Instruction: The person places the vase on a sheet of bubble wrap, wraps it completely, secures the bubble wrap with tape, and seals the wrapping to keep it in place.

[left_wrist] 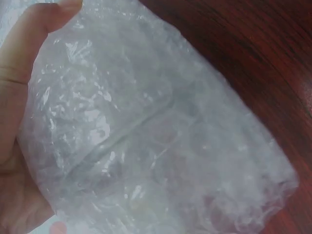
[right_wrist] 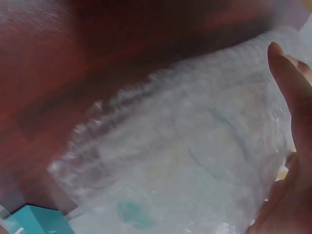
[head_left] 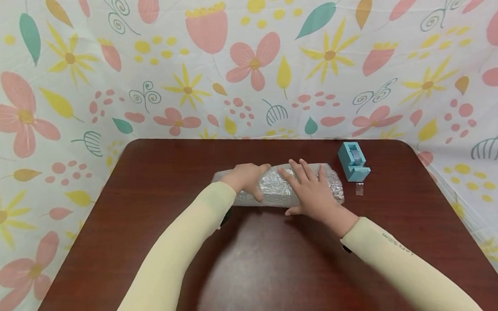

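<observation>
A long bundle of clear bubble wrap [head_left: 274, 188] lies crosswise on the dark table. My left hand [head_left: 244, 178] grips it left of the middle, fingers over the top and thumb toward me. In the left wrist view that thumb presses the shiny bubble wrap [left_wrist: 131, 126], which shows a diagonal crease. My right hand [head_left: 314, 189] rests on the right part of the bundle with its fingers spread over the top. Up close in the right wrist view, the bubble wrap [right_wrist: 185, 146] ends in a ragged, puffy edge. What lies inside the wrap is hidden.
A light blue tape dispenser [head_left: 352, 163] stands just right of the bundle. From its front a short strip of clear tape [head_left: 359, 189] lies on the brown table [head_left: 255, 268]. Behind the table hangs a flower-patterned cloth [head_left: 245, 80].
</observation>
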Demonstrator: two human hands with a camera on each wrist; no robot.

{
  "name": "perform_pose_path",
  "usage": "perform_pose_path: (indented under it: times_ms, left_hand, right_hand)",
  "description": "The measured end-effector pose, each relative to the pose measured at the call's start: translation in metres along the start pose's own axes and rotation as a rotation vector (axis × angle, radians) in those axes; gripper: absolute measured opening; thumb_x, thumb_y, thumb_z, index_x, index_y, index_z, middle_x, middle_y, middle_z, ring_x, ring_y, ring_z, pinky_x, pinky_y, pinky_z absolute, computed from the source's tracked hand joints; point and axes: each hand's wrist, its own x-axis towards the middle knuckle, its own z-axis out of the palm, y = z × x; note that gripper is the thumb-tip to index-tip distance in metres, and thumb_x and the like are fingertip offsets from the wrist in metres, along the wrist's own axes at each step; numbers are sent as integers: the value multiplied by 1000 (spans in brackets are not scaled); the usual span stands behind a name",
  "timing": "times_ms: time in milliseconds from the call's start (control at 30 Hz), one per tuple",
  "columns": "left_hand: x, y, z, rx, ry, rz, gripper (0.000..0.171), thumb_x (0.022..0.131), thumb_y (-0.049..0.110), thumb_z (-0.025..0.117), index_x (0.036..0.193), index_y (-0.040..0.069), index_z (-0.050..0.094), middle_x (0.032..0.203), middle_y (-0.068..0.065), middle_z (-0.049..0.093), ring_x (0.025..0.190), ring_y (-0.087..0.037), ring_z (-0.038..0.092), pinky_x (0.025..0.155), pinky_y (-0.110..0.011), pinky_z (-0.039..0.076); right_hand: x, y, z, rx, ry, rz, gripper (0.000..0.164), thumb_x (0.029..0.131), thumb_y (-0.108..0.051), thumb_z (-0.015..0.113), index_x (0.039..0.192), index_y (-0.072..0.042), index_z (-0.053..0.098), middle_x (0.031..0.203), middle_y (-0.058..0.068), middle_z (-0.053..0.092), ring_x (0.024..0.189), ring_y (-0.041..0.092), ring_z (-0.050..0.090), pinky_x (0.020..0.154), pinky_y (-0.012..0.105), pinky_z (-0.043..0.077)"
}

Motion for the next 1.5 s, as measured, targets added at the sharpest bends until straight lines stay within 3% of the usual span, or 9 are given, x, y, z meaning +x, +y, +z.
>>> perform_pose_path:
  times_ms: [467,933,1133,1500]
  left_hand:
    - [-7,8,-5,-114,-110,18,107,80,33,85,165,14,21,159,-9,49,141,-27,53,114,-44,48]
    - [-2,-1,-16,-157,-212,42,106,83,35,81,165,12,18,170,-9,29,156,-28,34,125,-44,35]
    - [0,-3,-18,-233,-261,-10,109,83,37,81,166,16,14,172,-8,24,158,-28,28,126,-46,33]
    - [-2,-6,-12,-354,-243,-18,107,79,32,83,164,15,20,165,-10,37,151,-28,40,121,-45,39]
  right_hand:
    - [-10,-11,13,-162,80,-52,125,60,-66,90,161,-22,32,166,18,33,149,47,36,111,76,34]
    - [2,-8,11,-109,116,-70,115,61,-56,94,155,-16,42,151,22,46,133,46,49,97,66,48]
    - [7,-4,12,-73,114,-81,111,59,-54,96,150,-16,46,148,21,48,129,45,51,96,64,49]
    - [11,-3,9,1,76,-96,110,61,-51,96,151,-15,44,149,22,47,131,45,51,99,64,49]
